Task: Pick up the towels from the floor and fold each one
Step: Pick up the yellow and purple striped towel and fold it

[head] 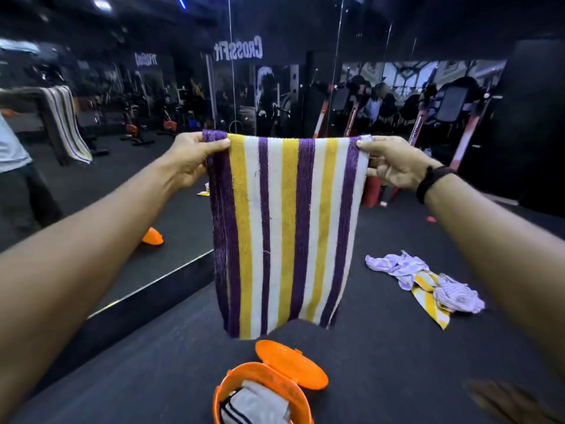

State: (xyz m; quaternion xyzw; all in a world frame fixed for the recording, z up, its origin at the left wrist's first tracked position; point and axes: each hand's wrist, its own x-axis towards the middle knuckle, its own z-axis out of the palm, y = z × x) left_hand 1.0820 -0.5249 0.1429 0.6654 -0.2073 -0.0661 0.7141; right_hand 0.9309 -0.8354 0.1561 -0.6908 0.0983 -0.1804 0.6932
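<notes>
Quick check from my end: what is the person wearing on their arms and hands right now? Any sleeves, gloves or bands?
Both forearms are bare, with no sleeves reaching into view and no gloves on either the left hand or the right hand. The only item worn is a black band around the right wrist, plain and dark; no markings can be made out on it.

Both bare arms reach forward, held level and apart. The left hand pinches one top corner of a striped towel, thumb on the front; the right hand, a dark band on its wrist, pinches the other.
</notes>
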